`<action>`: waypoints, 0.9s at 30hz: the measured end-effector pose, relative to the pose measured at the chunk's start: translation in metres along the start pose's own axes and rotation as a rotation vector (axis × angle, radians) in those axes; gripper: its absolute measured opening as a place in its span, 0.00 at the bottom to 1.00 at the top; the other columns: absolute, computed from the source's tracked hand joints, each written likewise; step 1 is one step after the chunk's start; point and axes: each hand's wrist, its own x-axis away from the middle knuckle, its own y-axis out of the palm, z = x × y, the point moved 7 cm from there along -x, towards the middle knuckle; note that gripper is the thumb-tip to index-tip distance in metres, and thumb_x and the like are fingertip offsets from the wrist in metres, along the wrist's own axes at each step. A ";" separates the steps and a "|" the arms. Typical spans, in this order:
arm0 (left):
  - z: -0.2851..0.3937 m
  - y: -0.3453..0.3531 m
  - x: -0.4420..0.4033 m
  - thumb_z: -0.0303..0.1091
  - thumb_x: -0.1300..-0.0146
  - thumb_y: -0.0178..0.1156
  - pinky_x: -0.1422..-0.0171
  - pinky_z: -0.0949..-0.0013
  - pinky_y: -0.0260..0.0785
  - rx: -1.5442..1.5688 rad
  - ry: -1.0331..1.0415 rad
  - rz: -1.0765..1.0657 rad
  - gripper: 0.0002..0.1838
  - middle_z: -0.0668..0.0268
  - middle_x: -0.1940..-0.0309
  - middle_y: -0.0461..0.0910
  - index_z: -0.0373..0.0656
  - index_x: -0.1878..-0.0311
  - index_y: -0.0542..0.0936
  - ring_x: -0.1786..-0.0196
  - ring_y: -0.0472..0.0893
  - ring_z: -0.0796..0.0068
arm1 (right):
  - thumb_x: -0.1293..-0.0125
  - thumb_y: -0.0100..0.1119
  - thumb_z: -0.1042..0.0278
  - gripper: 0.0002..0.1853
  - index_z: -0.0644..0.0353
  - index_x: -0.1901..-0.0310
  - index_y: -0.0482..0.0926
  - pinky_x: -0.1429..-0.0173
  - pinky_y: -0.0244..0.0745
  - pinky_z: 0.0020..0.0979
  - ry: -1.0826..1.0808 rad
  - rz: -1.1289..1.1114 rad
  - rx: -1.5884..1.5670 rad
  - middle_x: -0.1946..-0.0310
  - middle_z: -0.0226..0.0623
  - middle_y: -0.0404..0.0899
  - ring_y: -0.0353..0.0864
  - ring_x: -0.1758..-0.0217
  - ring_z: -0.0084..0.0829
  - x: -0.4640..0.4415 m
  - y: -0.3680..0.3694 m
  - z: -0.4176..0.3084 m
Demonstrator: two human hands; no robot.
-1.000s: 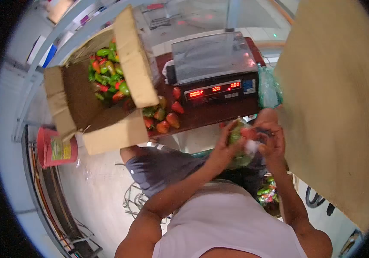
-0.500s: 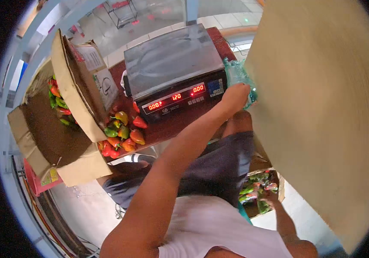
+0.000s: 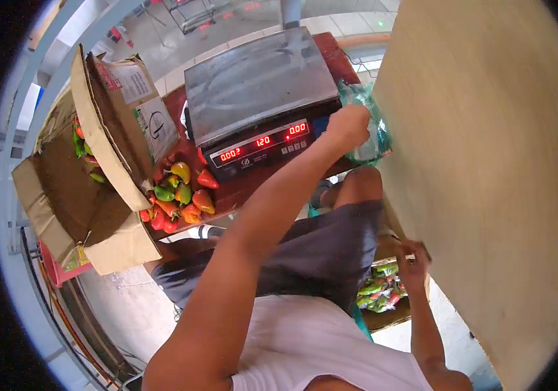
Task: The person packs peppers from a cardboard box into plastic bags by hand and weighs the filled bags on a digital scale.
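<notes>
My left hand [image 3: 350, 128] reaches past the scale, its fingers curled closed against a pile of thin green plastic bags [image 3: 375, 140] and pinching a bag there. The fingertips are partly hidden. My right hand [image 3: 414, 260] is low on the right, above a cardboard box holding bagged green and red peppers [image 3: 380, 288]. Its fingers are bent and apart, with nothing visible in them. Between the bags and a heap of loose peppers [image 3: 181, 192] stands the digital scale [image 3: 259, 88]. Its plate is bare and its red display is lit.
An open cardboard box [image 3: 90, 202] with some peppers inside leans at the left of the red-brown table [image 3: 240, 195]. A large tan board [image 3: 487, 163] stands close on the right. A pink crate [image 3: 64, 264] shows under the left box. My knees are under the table.
My right hand has risen from the bagged peppers in the low box. My left hand has shifted slightly up and left at the plastic bags, showing more of them.
</notes>
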 end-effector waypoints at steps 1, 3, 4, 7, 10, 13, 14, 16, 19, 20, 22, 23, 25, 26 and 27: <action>-0.002 -0.001 -0.002 0.33 0.48 0.63 0.53 0.48 0.77 0.002 0.014 0.001 0.11 0.47 0.65 0.83 0.36 0.66 0.85 0.59 0.84 0.44 | 0.41 0.68 0.81 0.10 0.62 0.58 0.80 0.57 0.77 0.26 -0.037 0.068 -0.077 0.62 0.34 0.80 0.80 0.58 0.24 -0.026 0.011 -0.019; -0.002 -0.004 -0.004 0.35 0.47 0.62 0.54 0.47 0.77 -0.015 0.071 -0.009 0.11 0.48 0.65 0.84 0.37 0.67 0.84 0.60 0.84 0.44 | 0.41 0.68 0.80 0.14 0.62 0.53 0.79 0.49 0.76 0.26 -0.226 0.093 -0.068 0.55 0.33 0.79 0.78 0.52 0.24 -0.090 0.035 -0.073; -0.002 -0.005 -0.005 0.35 0.46 0.61 0.54 0.47 0.76 -0.035 0.110 -0.021 0.11 0.48 0.66 0.84 0.37 0.68 0.84 0.60 0.83 0.45 | 0.40 0.68 0.78 0.14 0.62 0.53 0.79 0.47 0.76 0.30 -0.246 0.133 -0.112 0.54 0.34 0.80 0.79 0.52 0.29 -0.118 0.047 -0.099; 0.020 -0.036 0.007 0.37 0.42 0.59 0.54 0.48 0.74 -0.063 0.264 -0.131 0.12 0.48 0.65 0.83 0.37 0.67 0.83 0.60 0.82 0.44 | 0.40 0.66 0.73 0.20 0.58 0.44 0.79 0.39 0.75 0.41 -0.421 0.246 -0.051 0.49 0.41 0.82 0.81 0.45 0.45 -0.180 0.073 -0.163; 0.038 -0.092 0.033 0.37 0.38 0.58 0.53 0.52 0.73 0.034 0.354 -0.073 0.12 0.49 0.64 0.82 0.37 0.63 0.81 0.59 0.82 0.47 | 0.39 0.64 0.74 0.20 0.56 0.43 0.80 0.37 0.74 0.42 -0.377 0.079 0.062 0.46 0.41 0.82 0.80 0.42 0.47 -0.233 0.120 -0.120; 0.027 -0.161 0.077 0.36 0.32 0.56 0.54 0.62 0.72 0.390 0.321 0.075 0.12 0.58 0.64 0.81 0.37 0.57 0.79 0.59 0.82 0.60 | 0.39 0.61 0.75 0.19 0.55 0.44 0.81 0.37 0.74 0.39 -0.276 -0.010 0.017 0.45 0.39 0.82 0.80 0.41 0.44 -0.253 0.136 -0.078; 0.014 -0.177 0.093 0.36 0.30 0.55 0.55 0.65 0.73 0.570 0.217 0.102 0.11 0.62 0.65 0.81 0.37 0.57 0.79 0.59 0.81 0.66 | 0.39 0.60 0.76 0.19 0.54 0.45 0.82 0.37 0.74 0.38 -0.260 -0.019 -0.020 0.45 0.38 0.83 0.80 0.41 0.42 -0.255 0.138 -0.076; -0.021 -0.190 0.126 0.35 0.27 0.53 0.55 0.68 0.73 0.973 -0.021 0.199 0.10 0.69 0.65 0.80 0.39 0.55 0.78 0.59 0.80 0.73 | 0.38 0.59 0.77 0.18 0.56 0.46 0.82 0.36 0.74 0.37 -0.407 -0.040 -0.112 0.45 0.38 0.83 0.81 0.41 0.40 -0.240 0.120 -0.115; -0.075 -0.181 0.186 0.38 0.27 0.53 0.54 0.66 0.77 1.375 -0.283 0.513 0.11 0.69 0.65 0.80 0.43 0.49 0.76 0.58 0.81 0.72 | 0.34 0.56 0.76 0.13 0.60 0.50 0.83 0.45 0.77 0.33 -0.336 -0.231 -0.496 0.49 0.38 0.84 0.83 0.48 0.32 -0.214 0.086 -0.156; -0.112 -0.165 0.206 0.40 0.27 0.54 0.54 0.64 0.77 1.070 -0.263 0.609 0.13 0.67 0.65 0.80 0.42 0.48 0.75 0.59 0.81 0.71 | 0.31 0.55 0.75 0.11 0.61 0.52 0.84 0.49 0.78 0.30 -0.258 -0.319 -0.662 0.50 0.38 0.84 0.84 0.52 0.29 -0.207 0.084 -0.159; -0.169 -0.121 0.244 0.44 0.28 0.55 0.54 0.62 0.79 1.138 -0.414 0.556 0.16 0.65 0.65 0.81 0.42 0.48 0.76 0.62 0.83 0.69 | 0.30 0.54 0.73 0.08 0.62 0.54 0.82 0.50 0.78 0.29 -0.203 -0.301 -1.045 0.53 0.40 0.84 0.84 0.53 0.28 -0.200 0.092 -0.156; -0.163 -0.107 0.261 0.44 0.29 0.56 0.54 0.61 0.79 1.301 -0.464 0.443 0.15 0.64 0.65 0.81 0.41 0.50 0.76 0.62 0.83 0.69 | 0.29 0.54 0.72 0.07 0.62 0.55 0.81 0.50 0.78 0.28 -0.174 -0.291 -1.237 0.55 0.41 0.84 0.83 0.54 0.28 -0.197 0.096 -0.156; -0.136 -0.091 0.291 0.42 0.29 0.57 0.54 0.61 0.78 1.390 -0.475 0.266 0.14 0.61 0.63 0.82 0.39 0.54 0.78 0.63 0.84 0.70 | 0.28 0.56 0.70 0.06 0.64 0.57 0.77 0.54 0.75 0.27 -0.148 -0.302 -1.320 0.64 0.33 0.81 0.78 0.62 0.21 -0.179 0.106 -0.189; -0.131 -0.082 0.302 0.40 0.29 0.58 0.54 0.62 0.78 1.214 -0.467 0.134 0.13 0.61 0.62 0.82 0.39 0.54 0.79 0.61 0.84 0.71 | 0.28 0.56 0.71 0.05 0.64 0.57 0.77 0.57 0.75 0.27 -0.149 -0.290 -1.278 0.65 0.32 0.80 0.78 0.64 0.21 -0.167 0.109 -0.213; -0.127 -0.075 0.312 0.38 0.30 0.59 0.53 0.64 0.77 1.035 -0.460 0.008 0.12 0.61 0.62 0.83 0.38 0.54 0.79 0.60 0.84 0.72 | 0.28 0.56 0.71 0.05 0.64 0.57 0.76 0.59 0.75 0.26 -0.149 -0.279 -1.236 0.67 0.32 0.80 0.78 0.66 0.21 -0.159 0.112 -0.229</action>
